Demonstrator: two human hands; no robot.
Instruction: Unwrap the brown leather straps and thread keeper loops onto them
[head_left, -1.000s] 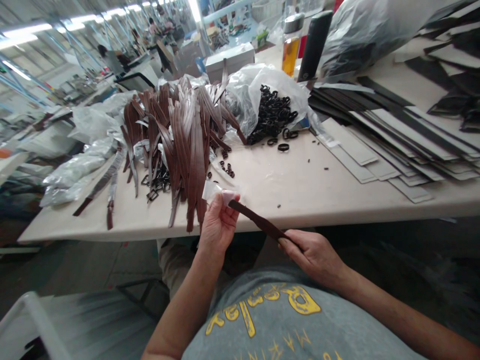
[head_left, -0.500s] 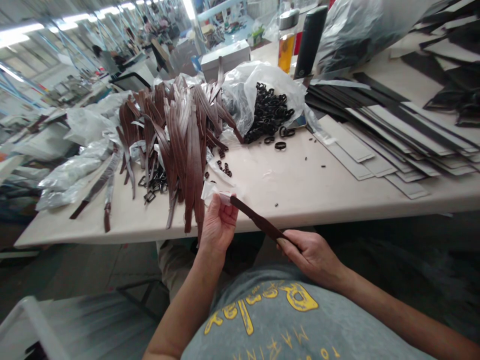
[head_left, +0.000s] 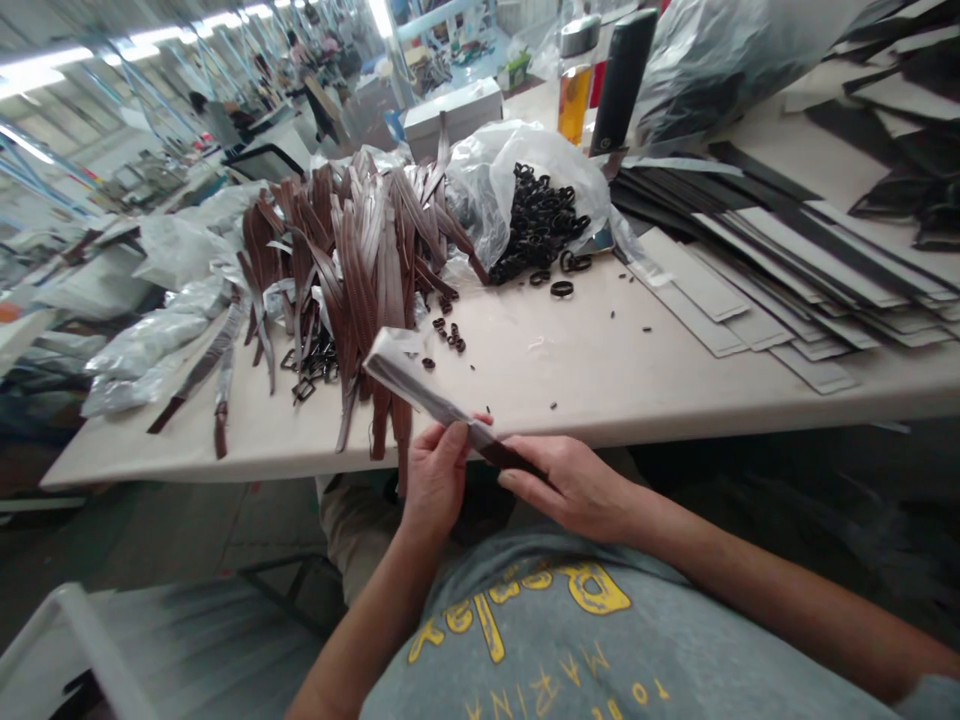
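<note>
Strap (head_left: 493, 451), dark brown, slants just below the middle of the frame, its upper-left length inside a clear wrapper (head_left: 411, 383) that reaches over the near edge of the worktop (head_left: 600, 365). The left hand (head_left: 436, 470) has its grip pinched on the wrapper near its lower end, thumb on top; the right hand (head_left: 566, 484) has its grip closed around the bare brown end, close beside the left. Behind the wrapper, a heap of brown straps (head_left: 371, 260) spreads left of centre, some hanging over the edge, with black buckles (head_left: 319, 362) at its lower left and small dark loops (head_left: 450, 336) to its right. Near the upper middle, black loops (head_left: 538, 222) spill from a clear plastic bag (head_left: 480, 175). A bottle of amber liquid (head_left: 574, 98) and a black flask (head_left: 622, 85) stand behind them. Pale and dark strips (head_left: 780, 275) overlap at the right.
</note>
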